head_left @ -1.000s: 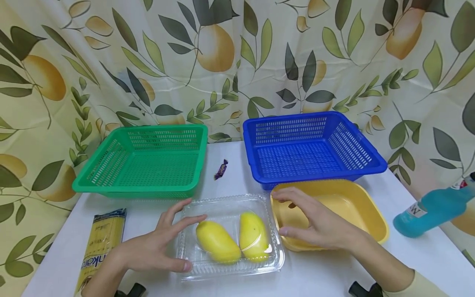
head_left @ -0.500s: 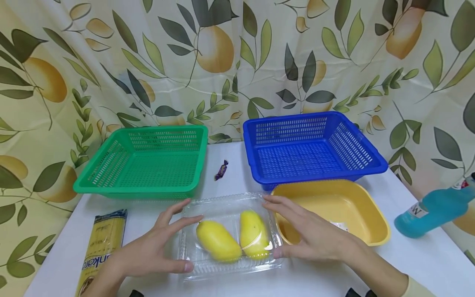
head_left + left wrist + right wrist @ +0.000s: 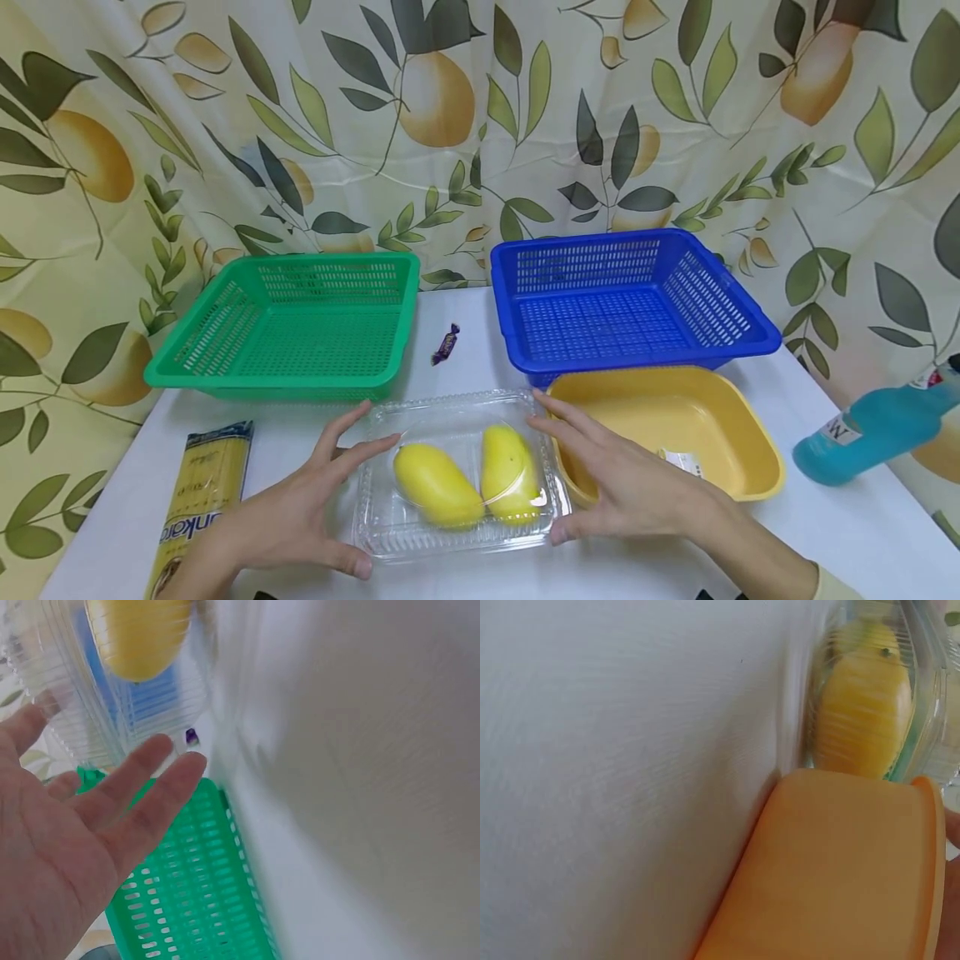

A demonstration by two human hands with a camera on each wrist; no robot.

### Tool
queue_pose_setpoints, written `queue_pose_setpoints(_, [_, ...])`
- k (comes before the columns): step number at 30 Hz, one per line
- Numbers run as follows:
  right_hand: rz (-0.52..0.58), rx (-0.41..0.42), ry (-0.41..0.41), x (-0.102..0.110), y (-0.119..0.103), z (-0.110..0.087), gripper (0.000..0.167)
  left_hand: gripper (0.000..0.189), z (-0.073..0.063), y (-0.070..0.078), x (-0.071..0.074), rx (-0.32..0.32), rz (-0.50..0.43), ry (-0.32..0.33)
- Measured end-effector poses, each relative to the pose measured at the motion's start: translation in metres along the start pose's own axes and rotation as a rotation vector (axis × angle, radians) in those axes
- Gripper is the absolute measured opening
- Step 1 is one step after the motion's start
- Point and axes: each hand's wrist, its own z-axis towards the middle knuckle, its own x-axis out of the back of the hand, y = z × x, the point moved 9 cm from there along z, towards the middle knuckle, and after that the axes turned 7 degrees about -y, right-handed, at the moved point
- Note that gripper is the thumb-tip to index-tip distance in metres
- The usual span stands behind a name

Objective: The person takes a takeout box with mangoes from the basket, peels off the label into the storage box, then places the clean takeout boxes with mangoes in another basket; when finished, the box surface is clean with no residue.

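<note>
A clear plastic clamshell container (image 3: 442, 408) lies at the front middle of the table in the head view. Two yellow mangoes, the left one (image 3: 438, 486) and the right one (image 3: 510, 475), show through its lid. My left hand (image 3: 292, 512) is at the container's left side, fingers spread, fingertips over its left edge and thumb just outside the near left corner. On the opposite side, my right hand (image 3: 626, 483) has its fingertips at the right edge and its thumb by the near right corner. The left wrist view shows the left palm (image 3: 52, 862) with nothing in it.
A green basket (image 3: 390, 350) and a blue basket (image 3: 645, 362) stand behind, with a purple wrapped candy (image 3: 445, 344) between them. The yellow tub (image 3: 750, 425) is beneath the right forearm. A yellow pasta packet (image 3: 206, 483) lies left; a blue bottle (image 3: 870, 433) stands far right.
My right hand has moved left from over the yellow tub to the container's right side. My left hand has drawn slightly left, its thumb coming away from the container, which has shifted a little left.
</note>
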Motion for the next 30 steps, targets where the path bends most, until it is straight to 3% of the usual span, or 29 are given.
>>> queue_pose_setpoints(13, [-0.002,0.038,0.003,-0.0065,-0.0044,-0.0018,0.109,0.111,0.0012,0.0000,-0.0009,0.009,0.038,0.044])
queue_pose_setpoints(23, [-0.007,-0.016,0.006,-0.0077,0.0011,-0.0034,0.107,0.106,0.0012,-0.0043,-0.0041,0.049,-0.034,0.011])
queue_pose_setpoints(30, [-0.007,-0.015,0.009,-0.0071,-0.0011,-0.0056,0.107,0.105,-0.0030,-0.0066,-0.0009,0.080,-0.052,0.047])
